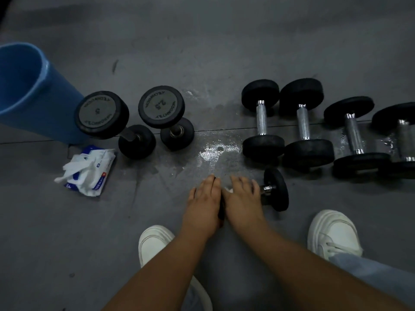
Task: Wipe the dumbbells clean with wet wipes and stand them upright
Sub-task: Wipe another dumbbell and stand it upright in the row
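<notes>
head view: a small dumbbell (277, 189) is laid on the floor (157, 209) directly under both hands, long axis running left to right. its left head is cupped by the left hand (205, 202); a wet wipe (229, 190) is clasped round the handle (267, 189) by the right hand (243, 198), fingers curled.

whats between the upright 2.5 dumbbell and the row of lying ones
Only grey floor with a shiny wet patch, no object, in the head view.

Left grip (204, 198) cupping dumbbell (276, 189) end, right grip (243, 195) beside it, curled over handle
</notes>
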A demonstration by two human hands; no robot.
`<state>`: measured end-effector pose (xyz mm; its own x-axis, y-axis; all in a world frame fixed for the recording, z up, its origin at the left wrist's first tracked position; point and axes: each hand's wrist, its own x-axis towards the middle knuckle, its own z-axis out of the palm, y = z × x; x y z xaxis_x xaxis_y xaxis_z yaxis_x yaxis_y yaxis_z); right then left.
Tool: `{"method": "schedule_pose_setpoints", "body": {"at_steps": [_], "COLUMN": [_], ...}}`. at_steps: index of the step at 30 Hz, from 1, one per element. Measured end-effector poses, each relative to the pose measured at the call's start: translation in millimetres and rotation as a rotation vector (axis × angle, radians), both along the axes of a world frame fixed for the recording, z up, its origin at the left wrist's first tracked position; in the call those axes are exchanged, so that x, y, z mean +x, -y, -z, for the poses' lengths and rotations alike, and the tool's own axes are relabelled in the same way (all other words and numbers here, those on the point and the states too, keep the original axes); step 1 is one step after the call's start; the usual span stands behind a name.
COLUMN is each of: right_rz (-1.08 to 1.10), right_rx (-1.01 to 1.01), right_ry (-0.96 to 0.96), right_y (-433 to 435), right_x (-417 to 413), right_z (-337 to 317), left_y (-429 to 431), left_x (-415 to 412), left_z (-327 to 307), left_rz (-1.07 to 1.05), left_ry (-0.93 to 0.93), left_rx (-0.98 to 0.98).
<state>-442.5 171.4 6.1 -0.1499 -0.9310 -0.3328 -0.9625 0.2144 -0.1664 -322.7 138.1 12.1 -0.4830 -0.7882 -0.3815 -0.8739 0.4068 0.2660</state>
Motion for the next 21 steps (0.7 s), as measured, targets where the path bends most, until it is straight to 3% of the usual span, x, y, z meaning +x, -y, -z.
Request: {"method": "schedule_pose_setpoints", "body": {"at_steps": [3, 6, 8, 11, 13, 14, 16, 21], "right_rz": [0.030, 0.190, 0.567, 1.300, 1.617, 1.741, 1.770, 1.684], "right_rx": [-0.065, -0.155, -0.042, 0.263, 0.257, 0.235, 0.131, 0.097], "right_ry": [0.003, 0.213, 0.574, 1.167, 1.618, 1.724, 1.819, 1.715], "right_y": [6, -32, -44, -13, 10, 14, 6, -2], "right_x": [2, 10, 20, 31, 29, 30, 36, 37], "right_z": [4, -12, -10, 2, 10, 6, 2, 22], "left_y": [2, 2, 4, 0, -3, -4, -1, -9], "left_x": [-1, -2, -3, -1, -2, -2, -3, -3], "left_z": [-3, -2, -2, -2, 0, 0, -2, 2], "left_rz": [0.005, -0.014, -0.006, -0.022, -0.037, -0.042, -0.050, -0.056], "left_ry": [0.010, -0.010, -0.005, -0.026, -0.058, -0.067, -0.075, -0.068], "left_rx": [0.013, -0.008, 0.008, 0.002, -0.026, -0.032, -0.024, -0.029]}}
